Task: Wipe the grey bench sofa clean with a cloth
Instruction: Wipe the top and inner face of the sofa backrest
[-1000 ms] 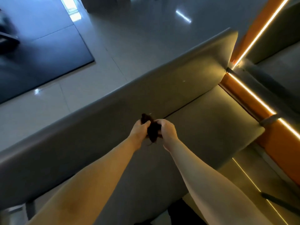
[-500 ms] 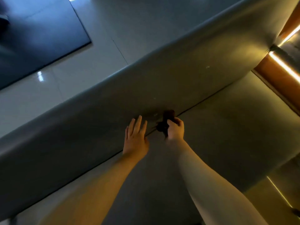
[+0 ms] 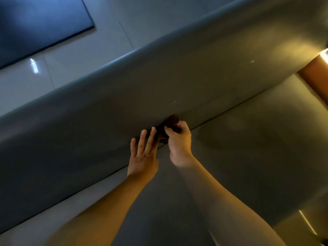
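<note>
- The right hand (image 3: 179, 142) is curled round a dark cloth (image 3: 171, 121), thumb and fingers pinching the bunched fabric; the cloth pokes out above the knuckles.
- The cloth is pressed low on the backrest (image 3: 177, 77) of the grey bench sofa (image 3: 79, 142), just above the seam where the backrest meets the seat (image 3: 248, 157).
- The left hand (image 3: 143, 157) lies flat, fingers straight and slightly spread, across that same seam just left of the cloth; its nearest fingertip is right beside the fabric (touching or not, I cannot tell).
- Both bare forearms reach in from the lower edge, over the seat.
- The sofa runs on a slant from lower left to upper right; warm yellow light falls on its right end.
- Beyond the backrest's top edge lies a pale glossy tiled floor (image 3: 74, 71) with a bright reflection; a dark mat (image 3: 35, 23) covers the upper left corner.
- At the right edge stands an orange panel (image 3: 313, 76); a thin light strip (image 3: 308, 222) glows at lower right.
</note>
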Action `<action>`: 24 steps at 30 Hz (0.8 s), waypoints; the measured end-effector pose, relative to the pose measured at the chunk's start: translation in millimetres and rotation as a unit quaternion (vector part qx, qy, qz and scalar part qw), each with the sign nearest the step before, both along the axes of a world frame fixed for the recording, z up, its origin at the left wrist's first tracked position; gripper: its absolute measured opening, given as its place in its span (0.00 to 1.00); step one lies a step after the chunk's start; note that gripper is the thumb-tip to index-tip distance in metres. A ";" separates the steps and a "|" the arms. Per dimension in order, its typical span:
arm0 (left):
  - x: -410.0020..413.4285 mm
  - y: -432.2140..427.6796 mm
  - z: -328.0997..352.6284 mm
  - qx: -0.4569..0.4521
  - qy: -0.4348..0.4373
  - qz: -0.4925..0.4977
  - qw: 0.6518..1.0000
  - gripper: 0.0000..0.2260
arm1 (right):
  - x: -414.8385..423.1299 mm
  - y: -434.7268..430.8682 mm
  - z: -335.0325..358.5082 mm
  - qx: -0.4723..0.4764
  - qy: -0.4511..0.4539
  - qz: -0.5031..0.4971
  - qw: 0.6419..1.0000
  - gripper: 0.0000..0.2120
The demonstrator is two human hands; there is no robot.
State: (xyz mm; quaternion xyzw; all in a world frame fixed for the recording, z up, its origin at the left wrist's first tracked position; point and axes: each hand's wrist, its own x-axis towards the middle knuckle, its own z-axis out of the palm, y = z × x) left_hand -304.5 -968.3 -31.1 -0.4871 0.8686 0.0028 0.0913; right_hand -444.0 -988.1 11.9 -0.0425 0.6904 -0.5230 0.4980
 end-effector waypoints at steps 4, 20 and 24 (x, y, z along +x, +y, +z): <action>4.7 -2.0 -3.5 -0.004 0.009 -0.007 1.000 0.46 | -30.9 -9.2 -8.3 0.056 0.005 -0.128 0.990 0.11; 7.1 -2.9 -9.5 -0.022 0.003 -0.033 0.999 0.45 | 3.2 -0.8 8.0 -0.037 -0.007 -0.033 0.999 0.10; 5.1 -2.0 -7.8 -0.010 0.009 -0.015 1.000 0.46 | 1.2 0.8 -26.1 0.091 -0.041 -0.139 0.985 0.12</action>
